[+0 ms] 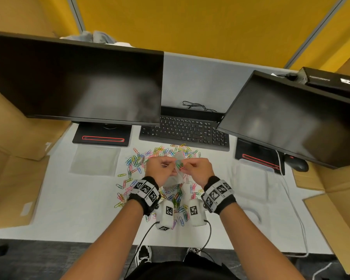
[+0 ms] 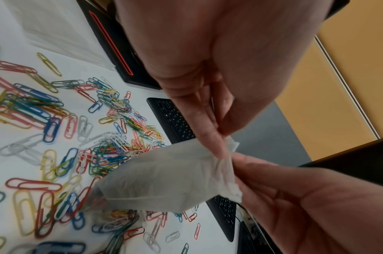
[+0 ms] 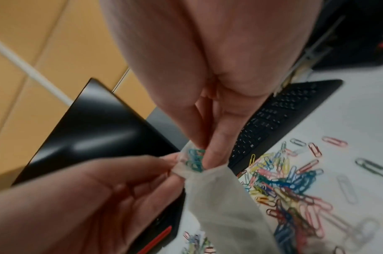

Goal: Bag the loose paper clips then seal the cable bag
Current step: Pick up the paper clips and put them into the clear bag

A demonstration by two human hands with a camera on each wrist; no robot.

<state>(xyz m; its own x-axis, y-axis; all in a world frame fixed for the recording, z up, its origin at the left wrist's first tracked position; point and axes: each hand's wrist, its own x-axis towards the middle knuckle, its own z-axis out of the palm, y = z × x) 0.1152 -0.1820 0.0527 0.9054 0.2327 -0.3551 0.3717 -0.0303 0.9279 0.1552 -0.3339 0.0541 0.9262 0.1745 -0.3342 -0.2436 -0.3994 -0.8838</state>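
Note:
A small translucent bag (image 1: 179, 176) hangs between both hands above the scattered coloured paper clips (image 1: 137, 160). My left hand (image 1: 170, 165) pinches one side of the bag's mouth, with thumb and finger closed on the film (image 2: 221, 135). My right hand (image 1: 185, 166) pinches the other side of the mouth (image 3: 202, 154). A small bunch of green and blue clips (image 3: 195, 161) shows through the film right at its fingertips. The bag's body (image 2: 164, 177) droops down toward the clip pile (image 3: 290, 187). A clear bag (image 1: 251, 174) lies flat at the right, beside a white cable (image 1: 291, 199).
A black keyboard (image 1: 184, 130) lies just beyond the clips, between two monitor stands (image 1: 102, 136). Another flat clear bag (image 1: 95, 160) rests at the left. A mouse (image 1: 298, 164) sits at the right. Cardboard boxes (image 1: 12, 138) flank the white table on both sides.

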